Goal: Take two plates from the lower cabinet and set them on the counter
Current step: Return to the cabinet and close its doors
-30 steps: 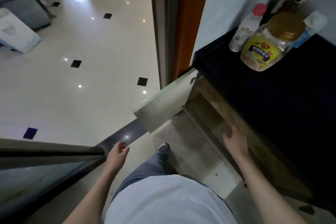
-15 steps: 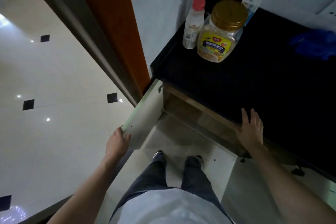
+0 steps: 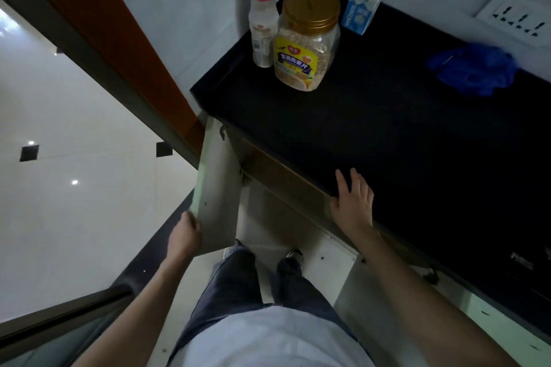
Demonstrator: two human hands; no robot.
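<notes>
No plates are in sight. The black counter [image 3: 402, 128] runs across the right half of the head view. Below its front edge the lower cabinet stands with its pale left door [image 3: 219, 188] swung outward; the inside is hidden by the counter. My left hand [image 3: 185, 234] grips the outer bottom corner of that door. Flat on the counter's front edge rests my right hand [image 3: 353, 202], fingers spread and holding nothing.
At the counter's back left stand a red-capped bottle [image 3: 262, 24], a gold-lidded oat jar [image 3: 307, 39], a small carton [image 3: 363, 0] and a utensil holder. A blue cloth [image 3: 474, 68] lies at the right near a wall socket. My feet are on the floor before the cabinet.
I have straightened up and the view has turned onto the counter. My left hand took hold of the cabinet door. My right hand rose from the cabinet opening onto the counter edge.
</notes>
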